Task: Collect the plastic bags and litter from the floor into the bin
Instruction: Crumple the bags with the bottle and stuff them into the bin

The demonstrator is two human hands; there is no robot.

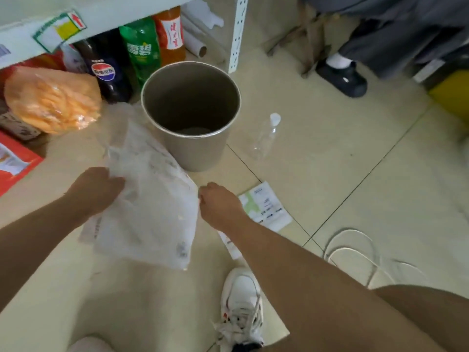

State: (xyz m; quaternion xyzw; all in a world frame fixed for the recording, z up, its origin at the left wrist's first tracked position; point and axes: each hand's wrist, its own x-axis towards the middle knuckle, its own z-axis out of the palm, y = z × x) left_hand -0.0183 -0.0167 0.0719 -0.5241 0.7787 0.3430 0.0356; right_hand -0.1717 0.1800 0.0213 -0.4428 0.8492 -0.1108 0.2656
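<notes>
Plastic bag (149, 209), white, mid-frame, held just below the bin (190, 115): left hand (97, 189) clutches its left edge, right hand (218, 204) pinches the right edge. Step: bagging first item. Next: lift over rim, drop in; bottle (266, 138) and paper slip (266, 207) remain on floor.

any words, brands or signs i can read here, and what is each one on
"雪碧": on the green bottle under the shelf.
Round red, white and blue Pepsi logo, its characters too blurred to read: on the dark bottle.
Red handwriting, unreadable: white label on the orange bottle.
Red arrow, its print unreadable: on the shelf tag.
Print too small to read: paper slip on the floor.
Grey marks, blurred: white plastic bag.
</notes>
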